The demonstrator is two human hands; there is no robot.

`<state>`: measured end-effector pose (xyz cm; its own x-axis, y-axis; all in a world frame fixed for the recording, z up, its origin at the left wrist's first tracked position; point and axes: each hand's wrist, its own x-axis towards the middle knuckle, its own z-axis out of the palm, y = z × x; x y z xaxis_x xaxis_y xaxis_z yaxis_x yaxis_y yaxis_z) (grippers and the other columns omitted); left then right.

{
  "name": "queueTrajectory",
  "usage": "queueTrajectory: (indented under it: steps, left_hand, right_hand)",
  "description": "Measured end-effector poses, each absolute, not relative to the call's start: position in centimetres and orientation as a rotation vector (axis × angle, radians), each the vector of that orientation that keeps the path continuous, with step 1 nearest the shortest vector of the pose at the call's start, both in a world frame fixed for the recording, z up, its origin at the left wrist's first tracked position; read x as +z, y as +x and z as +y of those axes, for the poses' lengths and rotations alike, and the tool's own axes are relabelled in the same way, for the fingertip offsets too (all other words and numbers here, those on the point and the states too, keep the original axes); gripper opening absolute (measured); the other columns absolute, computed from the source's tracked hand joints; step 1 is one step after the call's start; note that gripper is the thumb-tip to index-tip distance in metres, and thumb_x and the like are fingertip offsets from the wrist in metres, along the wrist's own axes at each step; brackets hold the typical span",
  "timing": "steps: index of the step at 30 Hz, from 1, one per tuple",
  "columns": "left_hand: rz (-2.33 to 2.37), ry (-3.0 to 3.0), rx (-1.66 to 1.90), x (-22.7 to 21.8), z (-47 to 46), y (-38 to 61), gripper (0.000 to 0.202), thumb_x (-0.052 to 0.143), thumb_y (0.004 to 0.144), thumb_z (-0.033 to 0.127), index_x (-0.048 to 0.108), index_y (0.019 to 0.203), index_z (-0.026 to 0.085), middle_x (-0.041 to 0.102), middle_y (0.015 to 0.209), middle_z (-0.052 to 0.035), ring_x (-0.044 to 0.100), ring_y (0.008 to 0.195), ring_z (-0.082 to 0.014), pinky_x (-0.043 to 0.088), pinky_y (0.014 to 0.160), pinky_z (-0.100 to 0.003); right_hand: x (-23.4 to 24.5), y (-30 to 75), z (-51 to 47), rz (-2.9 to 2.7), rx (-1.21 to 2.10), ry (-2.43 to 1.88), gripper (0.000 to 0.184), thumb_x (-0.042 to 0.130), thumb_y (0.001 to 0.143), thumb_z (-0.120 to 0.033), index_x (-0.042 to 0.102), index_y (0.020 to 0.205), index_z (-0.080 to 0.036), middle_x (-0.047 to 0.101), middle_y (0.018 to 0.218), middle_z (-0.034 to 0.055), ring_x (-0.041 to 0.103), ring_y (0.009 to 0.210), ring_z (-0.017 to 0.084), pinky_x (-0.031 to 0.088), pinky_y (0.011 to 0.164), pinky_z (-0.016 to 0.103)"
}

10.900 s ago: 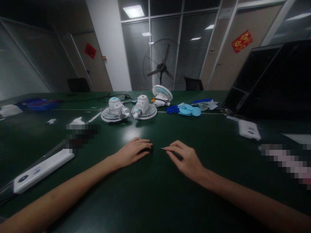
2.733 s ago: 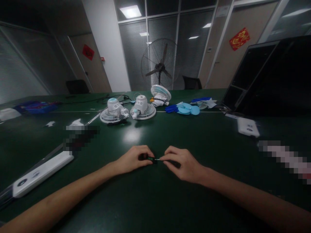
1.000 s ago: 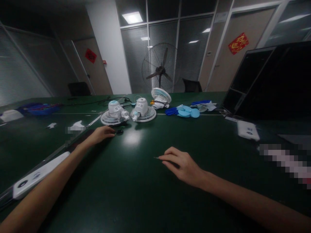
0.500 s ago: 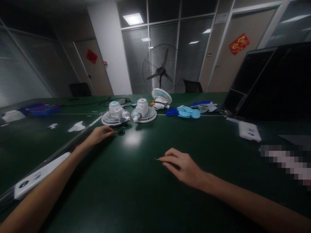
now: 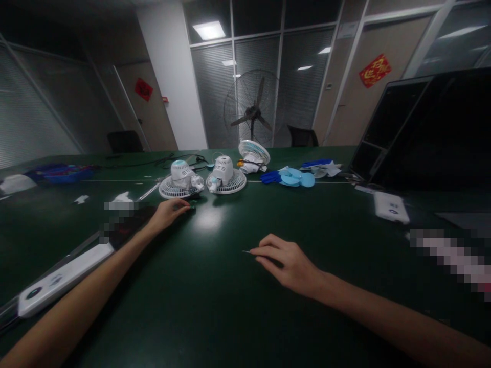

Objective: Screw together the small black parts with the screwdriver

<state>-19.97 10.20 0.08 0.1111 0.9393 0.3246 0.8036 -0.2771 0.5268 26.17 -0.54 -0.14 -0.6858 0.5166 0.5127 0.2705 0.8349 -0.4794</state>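
My left hand (image 5: 167,214) reaches out over the green table with thumb and forefinger pinched together. Its fingertips meet a small dark piece (image 5: 193,209) on the tabletop and partly cover it; what sits between them is too small to make out. Nearer to me and to the right, my right hand (image 5: 287,261) is closed in a pinch on a thin, pale, pin-like metal piece (image 5: 246,251), whose tip points left. Just beyond my left hand, two white fan heads (image 5: 181,180) (image 5: 226,179) rest grille down.
A third fan head (image 5: 253,156) leans behind them. Light blue fan blades (image 5: 297,177) and blue gloves (image 5: 270,177) lie to its right. A white power-bank-like box (image 5: 391,207) and a dark monitor (image 5: 422,133) stand right. At left are a long white device (image 5: 65,280) and a blue basket (image 5: 67,174).
My left hand has moved a little right, so its fingertips now reach the small dark piece. My right hand stays almost still with the thin metal piece.
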Motion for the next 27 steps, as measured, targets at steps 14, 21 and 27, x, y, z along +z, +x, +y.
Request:
queueTrajectory:
  steps: [14,21,27]
  left_hand:
    - [1.796,2.132,0.975,-0.4,10.1,-20.2,0.058,0.065,0.085,0.074,0.078,0.101,0.019,0.081,0.105,-0.0108,0.074,0.093,-0.0293,0.056,0.084,-0.036]
    - [1.789,2.09,0.89,-0.1,9.8,-19.7,0.058,0.07,0.085,0.068,0.077,0.114,0.018,0.079,0.116,-0.0122,0.074,0.1,-0.0305,0.057,0.085,-0.037]
    - [1.49,2.241,0.648,0.5,7.6,-13.8,0.04,0.068,0.094,0.053,0.077,0.114,0.02,0.077,0.108,-0.0077,0.068,0.088,-0.0227,0.053,0.078,-0.033]
  right_hand:
    - [0.0,26.2,-0.6,-2.36,0.515,-0.583,0.029,0.061,0.106,-0.017,0.07,0.133,-0.02,0.066,0.118,0.0083,0.067,0.093,0.017,0.062,0.077,0.03]
    - [0.0,26.2,-0.6,-2.363,0.517,-0.596,0.03,0.062,0.105,-0.015,0.07,0.133,-0.02,0.066,0.12,0.0078,0.068,0.095,0.017,0.062,0.079,0.03]
    - [0.2,26.1,-0.6,-2.35,0.521,-0.657,0.03,0.064,0.103,-0.015,0.071,0.132,-0.021,0.066,0.119,0.0068,0.069,0.095,0.017,0.061,0.082,0.03]
